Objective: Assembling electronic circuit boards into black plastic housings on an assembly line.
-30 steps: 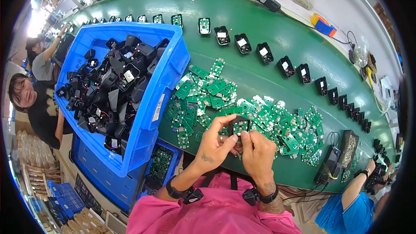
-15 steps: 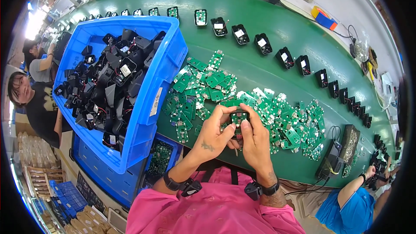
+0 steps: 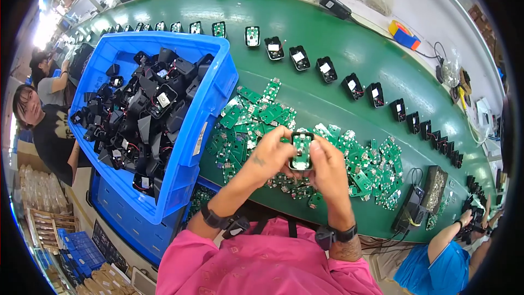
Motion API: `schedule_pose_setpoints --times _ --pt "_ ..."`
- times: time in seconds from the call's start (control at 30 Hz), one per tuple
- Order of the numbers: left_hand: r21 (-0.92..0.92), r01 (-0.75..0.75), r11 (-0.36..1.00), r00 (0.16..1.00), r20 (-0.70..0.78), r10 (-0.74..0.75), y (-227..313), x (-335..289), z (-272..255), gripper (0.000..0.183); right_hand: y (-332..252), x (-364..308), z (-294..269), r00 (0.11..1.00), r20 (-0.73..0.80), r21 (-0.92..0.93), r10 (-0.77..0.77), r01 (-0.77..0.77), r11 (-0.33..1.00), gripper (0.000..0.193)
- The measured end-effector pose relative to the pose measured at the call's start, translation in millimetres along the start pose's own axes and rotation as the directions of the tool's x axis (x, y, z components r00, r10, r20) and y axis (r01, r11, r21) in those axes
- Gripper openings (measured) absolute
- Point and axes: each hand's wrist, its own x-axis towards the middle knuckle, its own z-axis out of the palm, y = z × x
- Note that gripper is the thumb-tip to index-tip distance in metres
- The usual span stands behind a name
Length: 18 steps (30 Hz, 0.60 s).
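Note:
Between my hands, above the near part of the table, is a small black plastic housing (image 3: 301, 151) with a green circuit board seated inside, its open face turned up. My right hand (image 3: 327, 166) grips its right side, thumb along the rim and fingers underneath. On the other side my left hand (image 3: 268, 157) has its bent fingers against the left edge; some fingertips are hidden behind the housing. Loose green circuit boards (image 3: 376, 172) lie piled beneath and around both hands, spreading left toward a blue bin (image 3: 221, 76).
The blue bin is heaped with black housings (image 3: 144, 125) and wires. A curved row of housings (image 3: 326, 69) lines the green table (image 3: 305, 16). A black power adapter (image 3: 410, 207) stands at right. One person (image 3: 49, 136) is at left, another in blue (image 3: 436, 265) at lower right.
The housing has tilted so that its inside and the board now face up. Both thumbs have moved off the board to the sides. My view has shifted slightly.

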Motion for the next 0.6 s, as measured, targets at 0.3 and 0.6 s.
schedule_pose_setpoints --times 0.3,0.6 --pt "-0.290 0.260 0.921 0.960 0.180 -0.215 5.6 15.5 -8.6 0.020 -23.8 17.0 -14.2 0.912 0.266 0.277 0.313 -0.383 0.881 0.035" --pt "0.044 -0.186 0.982 0.981 0.056 0.183 13.5 21.9 2.6 0.022 -10.4 20.9 -13.4 0.997 0.067 -0.071 0.032 -0.027 0.997 0.033"
